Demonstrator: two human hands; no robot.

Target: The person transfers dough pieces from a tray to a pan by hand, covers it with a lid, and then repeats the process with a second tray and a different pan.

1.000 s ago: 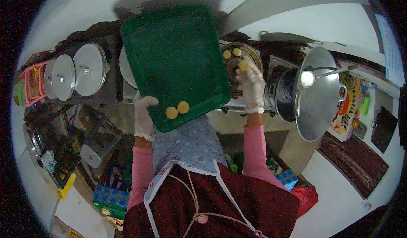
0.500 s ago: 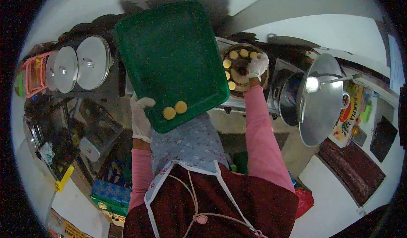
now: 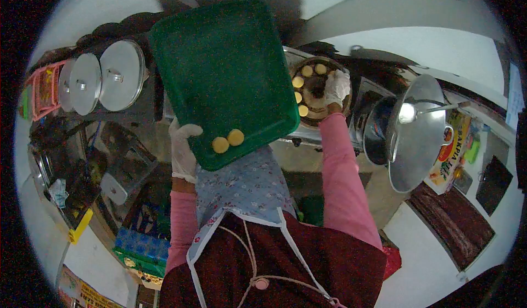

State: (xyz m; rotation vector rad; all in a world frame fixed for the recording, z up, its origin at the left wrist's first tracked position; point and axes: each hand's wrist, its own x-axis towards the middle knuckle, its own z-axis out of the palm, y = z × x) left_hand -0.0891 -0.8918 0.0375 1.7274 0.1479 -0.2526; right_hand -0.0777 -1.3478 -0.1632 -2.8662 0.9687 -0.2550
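Note:
My left hand (image 3: pixel 185 146), in a white glove, grips the lower left corner of a green plastic tray (image 3: pixel 225 72), thumb over the rim. Two round pale-yellow pastries (image 3: pixel 235 137) lie touching each other in the tray's near corner. My right hand (image 3: pixel 337 87), also gloved, is at the right side of a round pan (image 3: pixel 315 113) on the stove. Its fingers are bent together and point down; what they hold, if anything, is hidden. Several more round pastries (image 3: pixel 297 81) stand in a ring along the pan's left and far edge.
Right of the pan stand a dark pot (image 3: pixel 377 130) and a large tilted metal wok (image 3: pixel 414 143) with a ladle in it. Round metal lids (image 3: pixel 121 75) lean at the back left beside a pink rack (image 3: pixel 46 91). A blue and green crate (image 3: pixel 140 250) is low at left.
My right hand has moved slightly right and down along the pan's right side, and the glove now covers the spot where a pastry showed by the fingertips. The left hand still holds the tray.

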